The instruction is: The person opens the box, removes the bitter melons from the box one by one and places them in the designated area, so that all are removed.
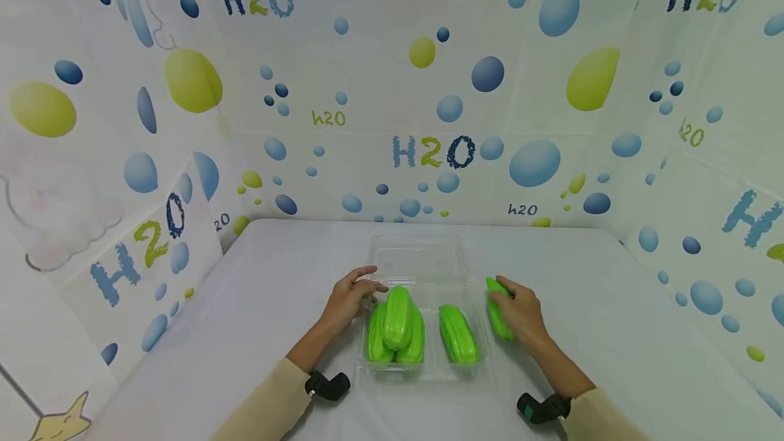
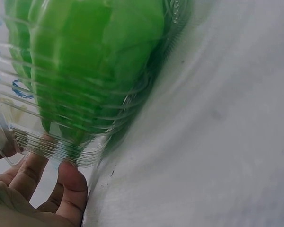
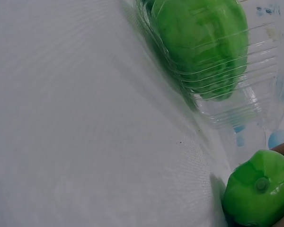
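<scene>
A clear plastic box (image 1: pixel 392 367) with two compartments stands on the table, its lid (image 1: pixel 419 257) folded open to the back. Three bright green, ridged vegetables, apparently plastic, fill the left compartment, one (image 1: pixel 399 318) lying atop the other two. A single green vegetable (image 1: pixel 459 335) lies in the right compartment. Against the box's left side, the fingers of my left hand (image 1: pixel 348 301) touch the plastic with their tips. My right hand (image 1: pixel 519 308) grips another green vegetable (image 3: pixel 258 189) just right of the box, low over the table; its round stem end shows in the right wrist view.
A white cloth covers the table (image 1: pixel 294 257). Behind and at both sides hangs a white curtain (image 1: pixel 367 87) printed with blue and yellow-green dots. Black wrist devices (image 1: pixel 327 385) sit on both forearms.
</scene>
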Motion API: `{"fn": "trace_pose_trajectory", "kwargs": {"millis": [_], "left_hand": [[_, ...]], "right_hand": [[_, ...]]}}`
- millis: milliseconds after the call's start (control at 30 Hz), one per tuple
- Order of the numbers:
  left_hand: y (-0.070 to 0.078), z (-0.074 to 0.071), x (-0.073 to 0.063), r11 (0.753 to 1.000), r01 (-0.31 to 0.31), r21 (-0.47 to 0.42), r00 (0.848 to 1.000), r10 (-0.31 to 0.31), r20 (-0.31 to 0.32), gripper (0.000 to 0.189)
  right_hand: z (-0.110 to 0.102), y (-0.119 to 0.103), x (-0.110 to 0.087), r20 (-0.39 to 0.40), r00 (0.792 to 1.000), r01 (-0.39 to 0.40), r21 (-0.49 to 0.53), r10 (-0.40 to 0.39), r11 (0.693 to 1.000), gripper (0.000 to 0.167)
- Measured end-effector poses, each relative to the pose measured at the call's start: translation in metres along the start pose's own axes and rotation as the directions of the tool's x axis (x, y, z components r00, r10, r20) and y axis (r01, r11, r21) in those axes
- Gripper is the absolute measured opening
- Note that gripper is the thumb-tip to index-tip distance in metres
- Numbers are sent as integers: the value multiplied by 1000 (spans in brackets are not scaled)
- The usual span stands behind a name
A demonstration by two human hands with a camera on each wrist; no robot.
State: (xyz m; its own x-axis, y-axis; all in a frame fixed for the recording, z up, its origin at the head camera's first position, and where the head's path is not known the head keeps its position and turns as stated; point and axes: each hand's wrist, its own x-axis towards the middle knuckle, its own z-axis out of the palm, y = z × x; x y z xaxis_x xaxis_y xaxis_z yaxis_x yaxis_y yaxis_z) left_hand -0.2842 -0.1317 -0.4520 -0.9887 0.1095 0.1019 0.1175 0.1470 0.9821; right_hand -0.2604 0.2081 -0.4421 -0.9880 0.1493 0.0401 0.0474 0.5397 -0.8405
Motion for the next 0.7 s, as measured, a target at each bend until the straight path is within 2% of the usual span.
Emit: {"fn": "trace_pose_trajectory", "kwargs": {"millis": [167, 300, 533, 700], "left_hand": [[17, 2, -10, 1000, -14, -1, 1000, 14, -3, 42], [25, 2, -15, 1000, -26, 3, 1000, 26, 4, 41], [-1, 0, 1, 1000, -7, -4, 1000, 7, 1, 42], [-4, -1, 1, 1000, -21, 0, 1000, 21, 5, 43]], "right_hand": [[0, 1, 0, -2, 1000, 6, -47, -6, 999, 60], [0, 1, 0, -5, 1000, 3, -57, -3, 998, 62], [1, 2, 1, -9, 1000, -1, -50, 0, 999, 63], [1, 1, 0, -11, 1000, -1, -40, 1, 999, 63]]}}
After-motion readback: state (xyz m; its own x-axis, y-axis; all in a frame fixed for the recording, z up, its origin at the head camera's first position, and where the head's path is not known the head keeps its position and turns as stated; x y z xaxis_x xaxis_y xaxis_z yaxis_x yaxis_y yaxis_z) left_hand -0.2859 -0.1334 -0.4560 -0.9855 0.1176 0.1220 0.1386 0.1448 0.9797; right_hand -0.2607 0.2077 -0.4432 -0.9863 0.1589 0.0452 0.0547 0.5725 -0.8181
